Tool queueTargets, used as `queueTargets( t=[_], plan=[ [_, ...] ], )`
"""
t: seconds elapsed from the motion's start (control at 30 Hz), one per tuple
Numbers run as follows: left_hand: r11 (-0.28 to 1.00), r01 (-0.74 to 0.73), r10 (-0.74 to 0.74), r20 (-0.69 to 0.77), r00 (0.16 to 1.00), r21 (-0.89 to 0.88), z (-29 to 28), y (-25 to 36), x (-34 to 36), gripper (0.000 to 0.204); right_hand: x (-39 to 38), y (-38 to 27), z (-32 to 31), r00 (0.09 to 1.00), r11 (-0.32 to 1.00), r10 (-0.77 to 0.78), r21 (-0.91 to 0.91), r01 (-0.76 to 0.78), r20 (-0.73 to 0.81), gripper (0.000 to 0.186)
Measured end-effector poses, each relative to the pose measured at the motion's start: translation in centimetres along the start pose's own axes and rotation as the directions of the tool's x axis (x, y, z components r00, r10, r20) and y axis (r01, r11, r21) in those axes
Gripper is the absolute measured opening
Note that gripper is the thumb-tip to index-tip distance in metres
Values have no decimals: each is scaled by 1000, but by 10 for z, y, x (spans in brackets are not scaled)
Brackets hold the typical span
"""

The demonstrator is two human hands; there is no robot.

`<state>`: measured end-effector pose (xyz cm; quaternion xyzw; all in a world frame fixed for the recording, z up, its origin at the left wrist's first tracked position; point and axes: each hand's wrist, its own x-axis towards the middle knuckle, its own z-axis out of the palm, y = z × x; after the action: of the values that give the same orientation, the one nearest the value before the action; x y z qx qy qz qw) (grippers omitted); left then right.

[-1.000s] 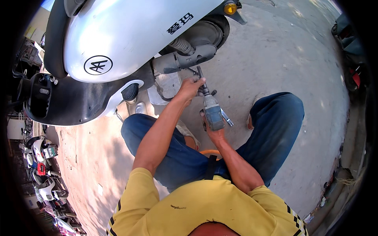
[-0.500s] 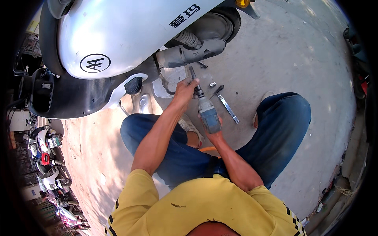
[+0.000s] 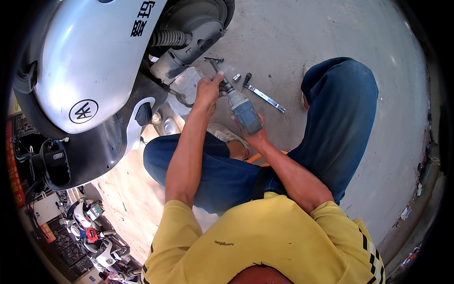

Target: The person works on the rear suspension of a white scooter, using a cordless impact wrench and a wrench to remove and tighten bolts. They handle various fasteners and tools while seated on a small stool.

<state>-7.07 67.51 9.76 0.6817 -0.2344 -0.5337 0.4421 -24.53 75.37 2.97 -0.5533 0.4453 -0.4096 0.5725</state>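
Note:
A blue and grey cordless impact wrench [image 3: 247,116] is in front of me, its nose toward the scooter's rear. My right hand [image 3: 256,136] is closed around its handle end, mostly hidden beneath the body. At the nose, my left hand [image 3: 206,93] grips the dark socket extension [image 3: 216,67], with the thumb along it. Just beyond on the ground lie a small silver socket [image 3: 237,77], a ratchet wrench [image 3: 266,98] with a dark head, and a short dark T-shaped tool [image 3: 214,59].
A white electric scooter [image 3: 90,52] fills the upper left, its shock absorber [image 3: 170,39] and rear wheel [image 3: 217,7] near the tools. My bent knees flank the work. An orange curved thing [image 3: 257,159] shows below my right hand. Parked scooters [image 3: 97,236] stand at lower left.
My view has turned, so the scooter sits farther left and more steeply angled. Both hands keep their hold on the impact wrench and its extension; the tools on the ground look unmoved.

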Motion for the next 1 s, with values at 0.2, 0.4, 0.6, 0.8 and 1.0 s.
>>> queueTargets(
  t=[0.2, 0.4, 0.6, 0.8, 1.0],
  plan=[
    [986, -141, 136, -52, 989, -93, 14, 30, -9, 29, 23, -6, -1, 973, 973, -224, 50, 227, -62, 19],
    [978, -158, 151, -60, 987, -136, 5, 48, 9, 25, 49, -20, 6, 976, 972, -217, 85, 218, -23, 20],
    [978, -185, 172, -130, 977, -98, 9, 56, 20, 26, 65, -15, 12, 989, 986, -143, 85, 140, 33, 17],
    [949, -250, 292, -232, 928, 191, 8, 54, 29, 35, 60, -32, 21, 957, 847, 265, 445, -291, 121, 30],
    [963, -263, 268, -129, 955, 54, -1, 48, 37, 29, 60, -33, 20, 986, 969, 78, 222, -109, 145, 27]
  ],
)
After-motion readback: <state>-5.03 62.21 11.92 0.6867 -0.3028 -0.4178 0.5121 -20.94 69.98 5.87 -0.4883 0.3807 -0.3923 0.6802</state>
